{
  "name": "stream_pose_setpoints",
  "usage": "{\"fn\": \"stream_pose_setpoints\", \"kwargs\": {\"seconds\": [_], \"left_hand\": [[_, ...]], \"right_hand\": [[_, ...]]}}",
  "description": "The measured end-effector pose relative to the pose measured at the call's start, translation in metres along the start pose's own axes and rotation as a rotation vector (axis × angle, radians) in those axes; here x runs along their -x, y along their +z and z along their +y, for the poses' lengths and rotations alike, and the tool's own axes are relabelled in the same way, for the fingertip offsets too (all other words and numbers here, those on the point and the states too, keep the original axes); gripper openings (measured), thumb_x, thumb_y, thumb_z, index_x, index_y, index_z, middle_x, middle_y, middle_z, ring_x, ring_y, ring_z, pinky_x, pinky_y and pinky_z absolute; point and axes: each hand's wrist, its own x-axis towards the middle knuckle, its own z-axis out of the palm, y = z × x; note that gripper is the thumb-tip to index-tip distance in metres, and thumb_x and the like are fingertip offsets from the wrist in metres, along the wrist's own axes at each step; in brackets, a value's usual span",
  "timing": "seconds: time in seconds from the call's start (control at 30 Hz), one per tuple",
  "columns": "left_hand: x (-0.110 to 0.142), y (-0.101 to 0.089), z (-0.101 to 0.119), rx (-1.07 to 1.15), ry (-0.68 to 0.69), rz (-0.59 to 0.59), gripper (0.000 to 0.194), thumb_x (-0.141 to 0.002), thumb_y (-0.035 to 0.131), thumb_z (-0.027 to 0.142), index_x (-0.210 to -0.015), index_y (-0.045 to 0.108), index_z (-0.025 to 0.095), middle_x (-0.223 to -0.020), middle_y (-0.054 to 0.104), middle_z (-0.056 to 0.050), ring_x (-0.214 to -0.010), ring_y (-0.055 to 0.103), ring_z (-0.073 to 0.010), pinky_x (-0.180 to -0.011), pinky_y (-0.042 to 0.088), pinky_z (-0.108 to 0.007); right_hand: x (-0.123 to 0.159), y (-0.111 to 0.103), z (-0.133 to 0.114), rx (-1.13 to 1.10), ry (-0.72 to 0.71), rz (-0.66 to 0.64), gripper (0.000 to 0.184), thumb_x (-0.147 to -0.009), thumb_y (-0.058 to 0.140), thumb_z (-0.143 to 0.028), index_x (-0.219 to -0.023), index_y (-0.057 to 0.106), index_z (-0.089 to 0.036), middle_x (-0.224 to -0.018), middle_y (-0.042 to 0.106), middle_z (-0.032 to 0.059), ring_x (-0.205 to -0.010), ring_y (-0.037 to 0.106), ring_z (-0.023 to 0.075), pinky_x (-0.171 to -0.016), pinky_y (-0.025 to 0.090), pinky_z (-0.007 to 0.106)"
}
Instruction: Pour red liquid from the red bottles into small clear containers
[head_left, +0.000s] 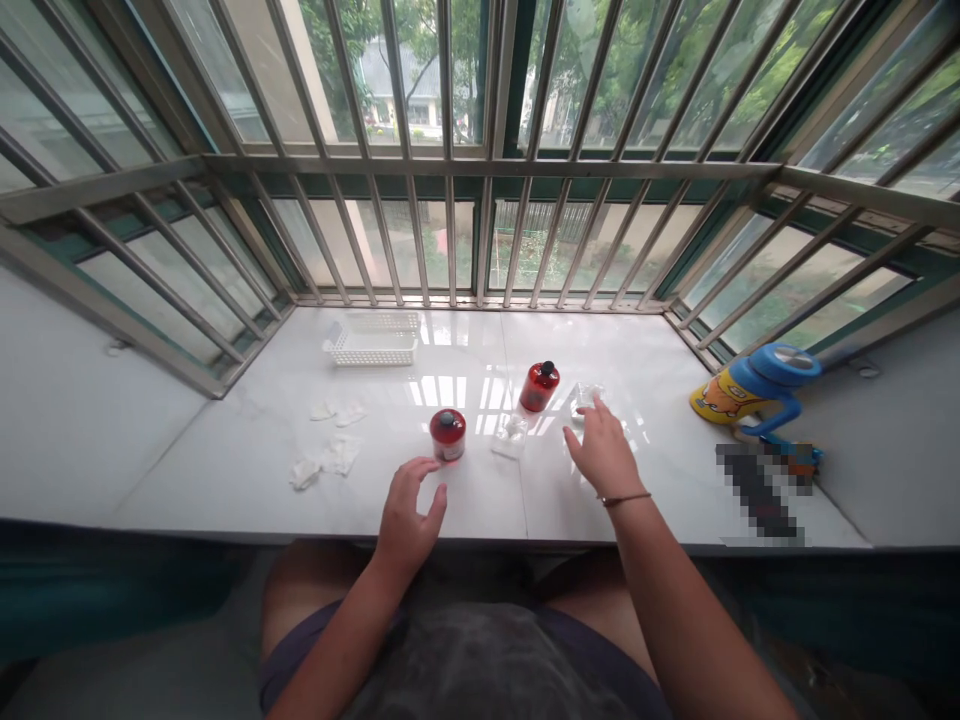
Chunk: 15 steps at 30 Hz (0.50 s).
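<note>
Left hand (407, 515) hovers, fingers spread, near the sill's (645, 350) front edge, just short of red jar (448, 434). Right hand (602, 450), fingers loose, touches clear container (584, 398) beside red bottle (539, 386).

Barred bay window (480, 150), glossy white sill (637, 500), daylight, perhaps trees outside.

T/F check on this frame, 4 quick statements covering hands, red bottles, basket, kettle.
1. The right hand touches a clear container. True.
2. The left hand grips the short red bottle. False: it is open, just short of the bottle.
3. The white basket sits at the sill's far left. True.
4. The blue and yellow kettle stands between the two red bottles. False: it is at the right, apart from the taller red bottle.
</note>
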Motion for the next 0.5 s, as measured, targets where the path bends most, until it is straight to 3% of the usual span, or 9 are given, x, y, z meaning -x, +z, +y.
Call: {"fn": "stream_pose_setpoints", "kwargs": {"seconds": [0.1, 0.2, 0.33, 0.43, 0.5], "left_hand": [[-0.030, 0.009, -0.001, 0.021, -0.048, 0.056, 0.042, -0.102, 0.069, 0.033, -0.142, 0.059, 0.025, -0.150, 0.062, -0.015, -0.143, 0.058, -0.0342, -0.119, 0.051, -0.058], [-0.061, 0.024, -0.007, 0.068, -0.102, 0.003, 0.058, -0.100, 0.072, 0.041, -0.152, 0.053, 0.025, -0.164, 0.051, -0.016, -0.155, 0.047, -0.0361, -0.128, 0.041, -0.059], [-0.089, 0.044, -0.021, 0.189, -0.194, -0.130, 0.047, -0.107, 0.059, 0.044, -0.149, 0.057, 0.023, -0.156, 0.060, -0.016, -0.149, 0.054, -0.0357, -0.126, 0.042, -0.060], [-0.095, 0.049, -0.028, 0.234, -0.165, -0.184, 0.039, -0.109, 0.053, 0.042, -0.142, 0.062, 0.024, -0.147, 0.066, -0.014, -0.142, 0.060, -0.0331, -0.123, 0.045, -0.057], [-0.092, 0.047, -0.029, 0.261, -0.133, -0.204, 0.038, -0.110, 0.051, 0.042, -0.141, 0.062, 0.024, -0.146, 0.065, -0.014, -0.142, 0.059, -0.0317, -0.125, 0.044, -0.056]], "right_hand": [[0.029, 0.013, -0.027, -0.136, -0.106, -0.030, 0.057, -0.104, 0.058, -0.051, -0.150, 0.053, -0.017, -0.162, 0.052, 0.0222, -0.154, 0.047, 0.0369, -0.128, 0.041, 0.057], [0.040, 0.028, -0.045, -0.249, -0.160, -0.060, 0.073, -0.102, 0.061, -0.059, -0.160, 0.043, -0.019, -0.162, 0.053, 0.0195, -0.153, 0.050, 0.0342, -0.127, 0.044, 0.054], [0.020, 0.043, -0.053, -0.350, -0.163, -0.069, 0.086, -0.096, 0.071, -0.062, -0.164, 0.039, -0.020, -0.165, 0.050, 0.0202, -0.154, 0.050, 0.0368, -0.126, 0.045, 0.057], [-0.001, 0.056, -0.058, -0.412, -0.186, -0.087, 0.090, -0.089, 0.080, -0.061, -0.161, 0.045, -0.021, -0.162, 0.054, 0.0195, -0.150, 0.054, 0.0380, -0.124, 0.047, 0.057], [-0.007, 0.065, -0.063, -0.451, -0.219, -0.101, 0.082, -0.087, 0.082, -0.058, -0.155, 0.053, -0.022, -0.156, 0.061, 0.0168, -0.145, 0.060, 0.0364, -0.122, 0.049, 0.055]]}}
